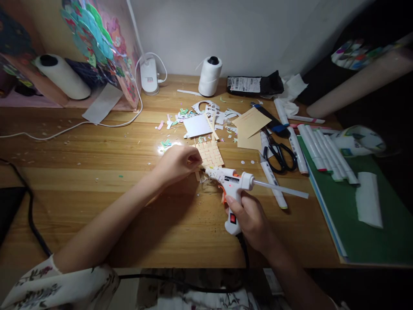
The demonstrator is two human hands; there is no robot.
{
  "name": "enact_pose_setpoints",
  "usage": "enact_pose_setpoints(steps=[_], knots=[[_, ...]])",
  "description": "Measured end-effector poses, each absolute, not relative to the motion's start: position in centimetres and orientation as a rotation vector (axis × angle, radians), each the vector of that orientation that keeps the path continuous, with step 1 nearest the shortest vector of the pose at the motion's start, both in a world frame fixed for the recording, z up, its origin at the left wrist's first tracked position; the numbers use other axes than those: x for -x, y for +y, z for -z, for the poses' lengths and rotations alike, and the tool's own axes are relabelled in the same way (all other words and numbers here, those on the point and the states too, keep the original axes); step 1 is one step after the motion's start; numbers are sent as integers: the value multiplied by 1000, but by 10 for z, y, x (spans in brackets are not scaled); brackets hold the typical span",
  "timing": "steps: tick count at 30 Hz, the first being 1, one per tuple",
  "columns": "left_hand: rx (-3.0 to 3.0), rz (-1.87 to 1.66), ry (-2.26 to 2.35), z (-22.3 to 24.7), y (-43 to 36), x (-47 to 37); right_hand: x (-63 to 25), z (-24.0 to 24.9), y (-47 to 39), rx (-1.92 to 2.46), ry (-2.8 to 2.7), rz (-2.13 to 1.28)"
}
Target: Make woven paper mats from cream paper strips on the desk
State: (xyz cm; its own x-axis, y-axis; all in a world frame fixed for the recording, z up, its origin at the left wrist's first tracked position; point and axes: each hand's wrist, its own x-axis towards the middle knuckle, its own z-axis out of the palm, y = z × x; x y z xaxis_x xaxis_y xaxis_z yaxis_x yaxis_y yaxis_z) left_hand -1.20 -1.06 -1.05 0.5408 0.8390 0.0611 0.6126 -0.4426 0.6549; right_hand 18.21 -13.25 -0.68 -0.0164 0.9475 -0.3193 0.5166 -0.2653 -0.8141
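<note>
My right hand (253, 215) is wrapped round the handle of a white hot glue gun (232, 185) with an orange trigger and a red switch. A clear glue stick (284, 188) pokes out of its back end. The nozzle points left, close to the fingertips of my left hand (180, 163). Those fingers are pinched together at the left edge of a small tan piece with a brick pattern (209, 153); what lies between them is hidden. Just behind the brick-patterned piece rests a white card (198, 125) among paper scraps (213, 107).
Black-handled scissors (280, 157), several markers (318, 148) and tan paper sheets (251, 125) lie to the right, beside a green board (380, 206). A thread spool (210, 77) and a black package (254, 85) stand at the back. A white cable (112, 125) crosses the left side.
</note>
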Motion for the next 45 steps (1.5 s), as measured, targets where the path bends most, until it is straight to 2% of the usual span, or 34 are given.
enact_pose_setpoints(steps=[19,35,42,45], knots=[[-2142,-490,1165,10,-10,13,-178,4,-131,1829,-1573,-1077],[-2189,-475,1154,8,-12,10,-173,-2,-136,1856,-1512,-1130],[-2234,-473,1128,9,-12,9,-179,8,-151,1762,-1262,-1297],[-2244,-506,1109,10,-14,11,-182,12,-159,1763,-1126,-1257]])
